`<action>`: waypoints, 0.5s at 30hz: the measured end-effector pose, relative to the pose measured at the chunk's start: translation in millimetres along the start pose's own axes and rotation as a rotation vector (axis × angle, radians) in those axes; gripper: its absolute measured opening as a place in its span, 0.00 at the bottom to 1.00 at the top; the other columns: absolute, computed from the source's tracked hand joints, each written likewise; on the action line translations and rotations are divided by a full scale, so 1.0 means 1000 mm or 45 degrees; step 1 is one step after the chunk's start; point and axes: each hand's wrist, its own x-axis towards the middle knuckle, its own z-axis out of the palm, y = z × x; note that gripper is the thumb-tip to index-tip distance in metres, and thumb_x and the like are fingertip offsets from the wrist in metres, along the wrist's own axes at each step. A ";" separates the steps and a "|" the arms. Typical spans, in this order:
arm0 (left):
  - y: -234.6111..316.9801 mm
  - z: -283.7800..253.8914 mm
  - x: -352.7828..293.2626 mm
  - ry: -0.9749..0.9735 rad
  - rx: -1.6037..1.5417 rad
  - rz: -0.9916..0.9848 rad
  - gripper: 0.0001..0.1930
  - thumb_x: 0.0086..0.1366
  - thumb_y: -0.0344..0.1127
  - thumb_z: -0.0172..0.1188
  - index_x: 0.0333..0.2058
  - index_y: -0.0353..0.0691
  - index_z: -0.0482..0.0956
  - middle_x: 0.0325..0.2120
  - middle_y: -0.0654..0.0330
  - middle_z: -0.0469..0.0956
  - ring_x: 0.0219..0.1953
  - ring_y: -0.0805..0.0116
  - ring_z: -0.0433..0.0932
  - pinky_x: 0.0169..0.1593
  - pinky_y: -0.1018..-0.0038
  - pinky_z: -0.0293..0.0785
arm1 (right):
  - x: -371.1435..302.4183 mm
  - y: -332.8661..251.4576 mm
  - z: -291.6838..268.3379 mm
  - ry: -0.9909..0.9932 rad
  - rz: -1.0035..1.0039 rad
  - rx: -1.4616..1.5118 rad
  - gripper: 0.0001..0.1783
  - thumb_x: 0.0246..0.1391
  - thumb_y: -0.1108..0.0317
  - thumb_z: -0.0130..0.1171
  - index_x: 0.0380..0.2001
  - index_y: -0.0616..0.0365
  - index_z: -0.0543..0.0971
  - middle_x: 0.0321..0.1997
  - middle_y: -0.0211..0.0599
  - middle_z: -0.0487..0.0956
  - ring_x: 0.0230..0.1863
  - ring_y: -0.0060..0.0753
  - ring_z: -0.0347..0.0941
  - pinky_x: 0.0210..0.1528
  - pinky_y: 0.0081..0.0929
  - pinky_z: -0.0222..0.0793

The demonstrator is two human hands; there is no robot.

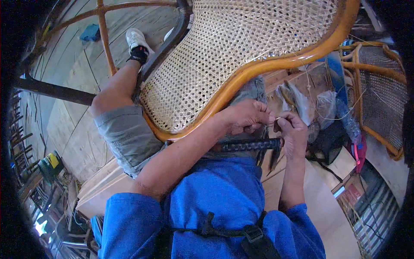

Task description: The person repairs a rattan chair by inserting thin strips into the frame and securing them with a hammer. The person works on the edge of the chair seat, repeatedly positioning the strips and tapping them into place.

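Note:
A chair frame of glossy orange-brown bent rattan leans over my lap, its panel of pale woven cane filling the upper middle. Below the frame's curved edge, my left hand is closed, thumb and fingers pinched together. My right hand meets it fingertip to fingertip, also in a pinch. Between them shows a short pale bit of cane strand; most of it is hidden by the fingers. A black, wrapped handle lies under my hands, one end against my right palm; whether that hand grips it I cannot tell.
On the right are clear plastic bags, a loose looping strand and another cane-panelled rattan frame. A dark chair leg crosses at left. A green and yellow can stands lower left, beside stacked rattan pieces.

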 end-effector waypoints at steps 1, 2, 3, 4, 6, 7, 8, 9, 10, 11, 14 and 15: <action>0.002 0.002 -0.002 0.012 0.009 0.008 0.10 0.60 0.44 0.59 0.33 0.44 0.77 0.17 0.74 0.70 0.12 0.85 0.57 0.14 0.86 0.49 | 0.002 0.002 0.000 -0.030 -0.039 0.010 0.07 0.50 0.72 0.59 0.34 0.60 0.77 0.29 0.28 0.76 0.29 0.19 0.72 0.31 0.17 0.68; 0.003 0.003 -0.003 0.023 0.019 0.016 0.10 0.61 0.44 0.58 0.33 0.44 0.77 0.17 0.74 0.70 0.12 0.85 0.57 0.14 0.86 0.49 | 0.004 0.004 0.001 -0.059 -0.077 0.021 0.06 0.51 0.72 0.59 0.33 0.60 0.76 0.29 0.29 0.76 0.29 0.20 0.72 0.31 0.18 0.68; 0.005 0.002 -0.005 0.058 -0.017 0.030 0.10 0.61 0.44 0.57 0.33 0.44 0.77 0.17 0.74 0.70 0.12 0.85 0.57 0.14 0.86 0.50 | 0.007 0.002 0.003 -0.092 -0.118 0.034 0.05 0.51 0.72 0.58 0.31 0.59 0.75 0.29 0.29 0.76 0.29 0.20 0.72 0.30 0.19 0.69; 0.007 0.001 -0.008 0.093 -0.054 0.045 0.10 0.61 0.44 0.57 0.33 0.44 0.77 0.17 0.73 0.70 0.12 0.84 0.58 0.15 0.86 0.50 | 0.010 -0.003 0.005 -0.026 -0.148 0.058 0.05 0.52 0.72 0.58 0.31 0.59 0.75 0.29 0.30 0.76 0.29 0.21 0.73 0.30 0.19 0.69; 0.015 -0.001 -0.015 0.185 -0.056 0.112 0.11 0.62 0.44 0.55 0.33 0.43 0.77 0.18 0.72 0.70 0.13 0.84 0.58 0.15 0.86 0.51 | 0.015 -0.018 0.009 0.115 -0.206 0.099 0.05 0.52 0.71 0.57 0.32 0.59 0.73 0.29 0.31 0.77 0.28 0.23 0.74 0.29 0.21 0.70; 0.021 0.000 -0.021 0.243 -0.022 0.165 0.11 0.62 0.43 0.54 0.33 0.42 0.77 0.18 0.72 0.70 0.13 0.84 0.58 0.15 0.86 0.52 | 0.018 -0.019 0.004 0.101 -0.216 0.148 0.05 0.53 0.71 0.57 0.32 0.58 0.73 0.29 0.31 0.77 0.28 0.24 0.74 0.29 0.21 0.70; 0.026 0.000 -0.025 0.302 0.012 0.217 0.11 0.63 0.43 0.54 0.33 0.42 0.77 0.18 0.72 0.70 0.14 0.84 0.59 0.16 0.86 0.53 | 0.021 -0.021 -0.005 0.087 -0.227 0.197 0.05 0.53 0.71 0.56 0.33 0.58 0.72 0.29 0.32 0.77 0.28 0.25 0.74 0.29 0.21 0.71; 0.028 0.000 -0.030 0.356 0.006 0.232 0.11 0.63 0.43 0.54 0.33 0.41 0.77 0.18 0.72 0.69 0.14 0.84 0.59 0.16 0.85 0.53 | 0.025 -0.023 -0.008 0.068 -0.242 0.254 0.05 0.53 0.71 0.56 0.33 0.58 0.72 0.29 0.33 0.77 0.28 0.25 0.75 0.29 0.22 0.71; 0.030 -0.001 -0.033 0.410 -0.001 0.246 0.11 0.63 0.42 0.53 0.33 0.40 0.77 0.18 0.71 0.69 0.14 0.83 0.59 0.17 0.85 0.54 | 0.027 -0.025 -0.007 0.076 -0.238 0.210 0.06 0.53 0.72 0.56 0.33 0.58 0.71 0.29 0.33 0.77 0.28 0.25 0.75 0.29 0.21 0.71; 0.031 -0.002 -0.035 0.464 -0.009 0.262 0.12 0.63 0.42 0.53 0.33 0.40 0.77 0.18 0.71 0.69 0.15 0.83 0.59 0.17 0.85 0.54 | 0.029 -0.030 -0.004 0.083 -0.235 0.165 0.06 0.53 0.72 0.56 0.34 0.58 0.71 0.29 0.33 0.76 0.28 0.25 0.75 0.30 0.21 0.71; 0.031 -0.003 -0.034 0.544 0.145 0.399 0.11 0.63 0.41 0.53 0.33 0.38 0.77 0.18 0.71 0.68 0.16 0.83 0.60 0.18 0.85 0.55 | 0.033 -0.035 0.003 0.039 -0.270 0.094 0.07 0.53 0.73 0.56 0.36 0.58 0.71 0.29 0.32 0.76 0.29 0.24 0.74 0.31 0.21 0.72; 0.035 -0.003 -0.034 0.573 0.177 0.427 0.12 0.63 0.40 0.53 0.33 0.38 0.77 0.18 0.70 0.68 0.16 0.82 0.61 0.19 0.84 0.56 | 0.035 -0.037 0.006 0.007 -0.288 0.078 0.07 0.53 0.73 0.56 0.36 0.58 0.71 0.29 0.32 0.76 0.29 0.24 0.74 0.32 0.21 0.72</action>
